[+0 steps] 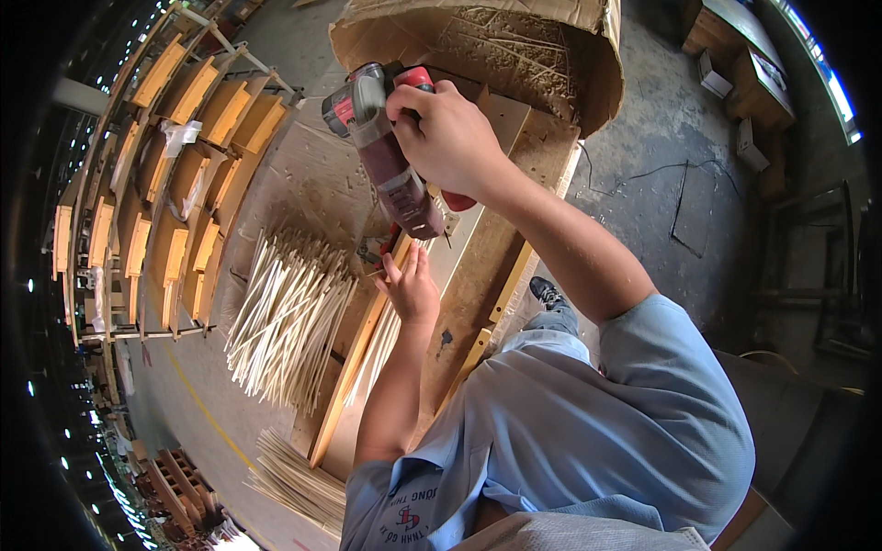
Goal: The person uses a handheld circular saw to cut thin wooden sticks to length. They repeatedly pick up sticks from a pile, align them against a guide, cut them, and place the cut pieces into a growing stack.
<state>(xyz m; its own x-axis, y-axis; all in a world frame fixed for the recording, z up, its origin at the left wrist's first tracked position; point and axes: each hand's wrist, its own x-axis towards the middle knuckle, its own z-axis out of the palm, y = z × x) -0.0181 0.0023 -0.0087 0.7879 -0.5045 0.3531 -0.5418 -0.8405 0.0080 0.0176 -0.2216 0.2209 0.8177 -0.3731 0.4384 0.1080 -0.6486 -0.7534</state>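
My right hand [447, 138] is wrapped round the red handle of a red-and-grey power saw [370, 103] over the bench. A dark maroon dust bag [397, 179] hangs along it and hides the blade area. Just below the bag, my left hand [411, 289] rests on a narrow row of thin wooden sticks [379, 354], its visible fingers stretched forward and apart. The sticks lie along a wooden rail [342, 404]. How the left palm meets them is hidden. Left of the rail lies a big loose pile of pale thin sticks [289, 321].
Behind the saw stands an open cardboard box [514, 55] with stick offcuts in it. More sticks [299, 482] lie at the lower left. A rack [175, 184] holding curved wooden parts stands to the left. Wooden cabinets [740, 55] are at the far right. A cable lies on the floor.
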